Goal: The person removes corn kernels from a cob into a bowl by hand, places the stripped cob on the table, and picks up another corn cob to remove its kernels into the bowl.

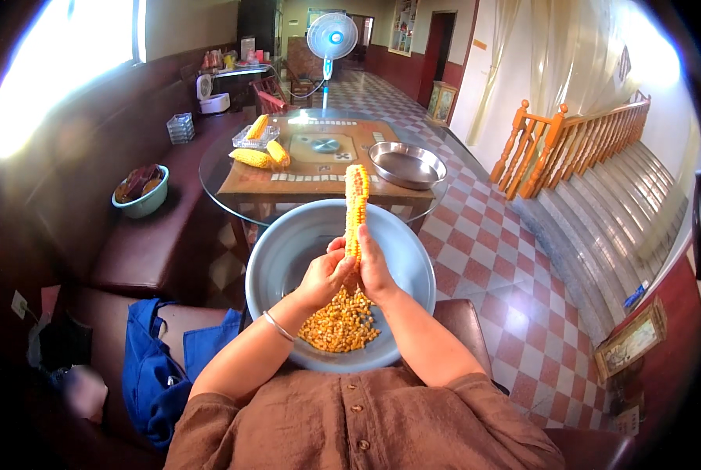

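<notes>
Upright between both hands stands a corn cob (356, 196), yellow with some rows of kernels gone along its length. My left hand (325, 274) is closed around its lower part, thumb pressed near the base. My right hand (374, 266) grips the same cob from the other side, thumb pointing up along it. Below them is a large blue-grey basin (409, 235) in front of my body. Loose corn kernels (339, 325) lie heaped in its near part. The lower end of the cob is hidden by my fingers.
Beyond the basin a glass-topped table (233, 205) bears several corn cobs (251, 158), a clear tray (245, 141) and a round metal pan (408, 166). A fan (332, 37) stands behind it. At left, a bench (143, 254) holds a pale green bowl (148, 205); blue cloth (151, 376) lies nearer.
</notes>
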Tool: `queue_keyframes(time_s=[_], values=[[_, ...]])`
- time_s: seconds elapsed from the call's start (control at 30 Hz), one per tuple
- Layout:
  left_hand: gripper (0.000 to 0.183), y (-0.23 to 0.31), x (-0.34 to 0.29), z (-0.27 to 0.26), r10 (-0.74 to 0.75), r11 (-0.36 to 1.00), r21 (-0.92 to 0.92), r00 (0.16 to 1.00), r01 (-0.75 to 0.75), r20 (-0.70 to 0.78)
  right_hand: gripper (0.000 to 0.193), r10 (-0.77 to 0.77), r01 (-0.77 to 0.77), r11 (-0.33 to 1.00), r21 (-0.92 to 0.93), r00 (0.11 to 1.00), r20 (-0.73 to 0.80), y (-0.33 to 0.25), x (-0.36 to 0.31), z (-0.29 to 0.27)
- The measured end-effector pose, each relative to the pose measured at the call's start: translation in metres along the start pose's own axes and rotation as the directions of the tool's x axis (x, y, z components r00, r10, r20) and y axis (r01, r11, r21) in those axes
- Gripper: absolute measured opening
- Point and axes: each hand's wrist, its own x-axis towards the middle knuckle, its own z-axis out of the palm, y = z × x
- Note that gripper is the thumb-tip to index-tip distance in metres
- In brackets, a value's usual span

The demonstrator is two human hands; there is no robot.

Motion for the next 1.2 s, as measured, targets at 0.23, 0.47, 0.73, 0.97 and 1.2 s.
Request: queue_keyframes(time_s=[0.23, 0.47, 0.73, 0.97, 1.2], values=[[0.039, -0.016, 0.0, 0.001, 0.101, 0.984, 0.155, 0.993, -0.089, -0.069, 0.051, 0.029, -0.033, 0.998, 0.056, 0.997, 0.077, 0.002, 0.0, -0.001], [0.041, -0.002, 0.001, 0.004, 0.021, 0.972, -0.228, 0.983, -0.063, -0.182, 0.058, 0.042, -0.044, 0.998, 0.049, 0.999, 0.027, 0.001, -0.001, -0.001], [0.037, -0.005, 0.0, 0.001, 0.118, 0.993, 0.027, 0.99, -0.116, -0.081, 0.05, -0.007, 0.007, 1.0, 0.0, 0.993, 0.119, 0.003, -0.002, 0.002], [0.033, -0.016, 0.005, -0.002, 0.172, 0.984, -0.026, 0.974, -0.178, -0.15, 0.053, -0.011, 0.005, 0.998, 0.067, 0.995, 0.098, 0.002, 0.001, -0.003], [0.024, 0.009, 0.003, 0.0, 0.08, 0.949, -0.297, 0.992, -0.106, -0.099, 0.052, -0.121, 0.132, 0.979, -0.154, 0.99, 0.077, -0.004, -0.001, 0.001]])
